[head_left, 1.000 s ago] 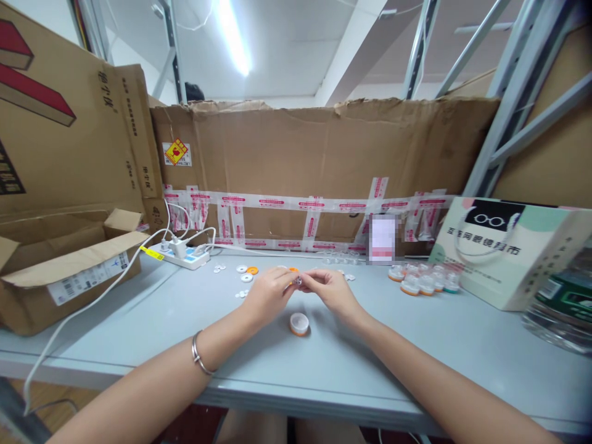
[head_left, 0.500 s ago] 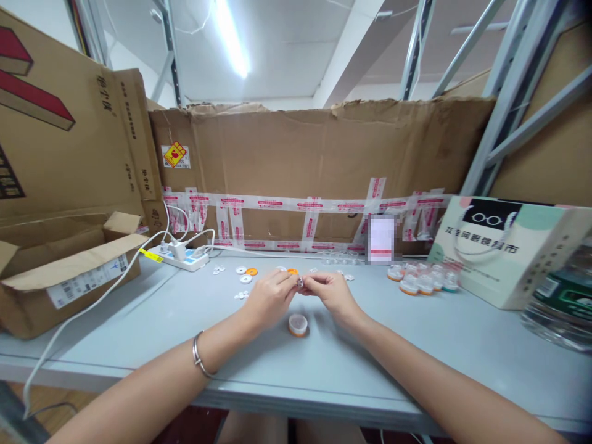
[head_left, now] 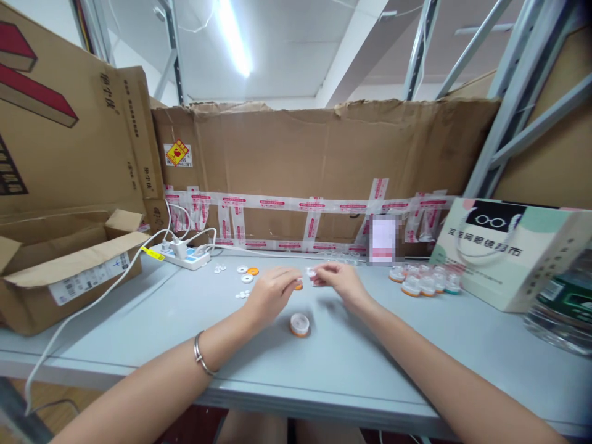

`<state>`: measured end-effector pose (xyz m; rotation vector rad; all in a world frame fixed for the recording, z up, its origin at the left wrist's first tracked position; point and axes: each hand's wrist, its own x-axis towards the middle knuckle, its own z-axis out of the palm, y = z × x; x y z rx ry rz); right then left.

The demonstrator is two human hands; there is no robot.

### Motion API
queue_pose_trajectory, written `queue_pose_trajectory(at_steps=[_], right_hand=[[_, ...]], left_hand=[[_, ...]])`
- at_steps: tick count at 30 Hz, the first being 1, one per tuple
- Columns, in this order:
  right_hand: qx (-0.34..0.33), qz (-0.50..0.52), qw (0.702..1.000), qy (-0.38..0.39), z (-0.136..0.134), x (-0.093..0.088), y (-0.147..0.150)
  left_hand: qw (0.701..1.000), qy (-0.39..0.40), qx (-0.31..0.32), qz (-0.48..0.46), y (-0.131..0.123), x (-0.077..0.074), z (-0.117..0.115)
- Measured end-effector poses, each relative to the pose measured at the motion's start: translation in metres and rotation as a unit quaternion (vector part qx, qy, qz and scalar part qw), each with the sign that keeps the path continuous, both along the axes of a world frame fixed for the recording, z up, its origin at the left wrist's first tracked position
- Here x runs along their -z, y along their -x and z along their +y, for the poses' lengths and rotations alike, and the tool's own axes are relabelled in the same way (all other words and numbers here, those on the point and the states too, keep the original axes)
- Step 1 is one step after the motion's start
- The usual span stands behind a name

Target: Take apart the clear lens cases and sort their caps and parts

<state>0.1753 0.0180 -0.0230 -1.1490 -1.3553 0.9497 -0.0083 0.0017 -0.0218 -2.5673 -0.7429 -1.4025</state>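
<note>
My left hand (head_left: pixel 272 290) rests on the grey table (head_left: pixel 139 327) with its fingers curled, touching a small orange ring (head_left: pixel 299 284) at its fingertips. My right hand (head_left: pixel 341 280) is a little further back, pinching a small clear round piece (head_left: pixel 311 272) between thumb and fingers. A small round orange-rimmed cap (head_left: pixel 300 324) lies on the table just in front of both hands. More small white and orange discs (head_left: pixel 246 273) are scattered behind my left hand.
Several finished orange and teal caps (head_left: pixel 423 282) are grouped at the right by a paper bag (head_left: pixel 509 246). A white power strip (head_left: pixel 181 256) with cables lies back left, by an open cardboard box (head_left: pixel 65 271). A cardboard wall (head_left: pixel 324 166) backs the table. A plastic bottle (head_left: pixel 562 308) lies far right.
My hands were together at one small piece; now they have parted, the right hand moving back and right with the clear piece, the left staying low by the orange ring.
</note>
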Motion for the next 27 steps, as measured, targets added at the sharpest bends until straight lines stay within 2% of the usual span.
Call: queue_pose_trajectory(at_steps=[2, 4, 6, 12, 16, 19, 22, 25, 27], right_hand=[[0.078, -0.085, 0.991, -0.062, 0.014, 0.002, -0.019], [0.136, -0.206, 0.964, -0.096, 0.025, 0.006, -0.034], [0.157, -0.270, 0.944, -0.107, 0.033, 0.012, -0.041], [0.164, -0.340, 0.919, -0.112, 0.043, 0.031, -0.031], [0.166, -0.356, 0.914, -0.103, 0.041, 0.032, -0.029], [0.164, -0.353, 0.914, -0.110, 0.036, 0.024, -0.026], [0.113, -0.312, 0.934, -0.129, 0.025, 0.011, -0.015], [-0.008, -0.193, 0.974, -0.118, 0.008, -0.001, 0.001], [-0.087, -0.128, 0.983, -0.095, -0.004, -0.005, 0.011]], left_hand=[[1.000, 0.013, -0.009, -0.022, 0.002, -0.003, 0.000], [0.999, 0.018, -0.016, -0.033, 0.004, -0.006, 0.000], [0.999, 0.019, -0.020, -0.033, 0.005, -0.007, 0.001], [0.996, 0.077, -0.027, -0.031, 0.004, -0.005, -0.001], [0.976, 0.198, 0.013, -0.092, 0.001, -0.003, -0.001], [0.928, 0.335, 0.040, -0.157, -0.001, -0.003, 0.002], [0.878, 0.427, 0.072, -0.204, -0.003, -0.003, 0.005], [0.845, 0.468, 0.101, -0.237, -0.004, -0.005, 0.005], [0.838, 0.474, 0.108, -0.249, -0.004, -0.006, 0.003]])
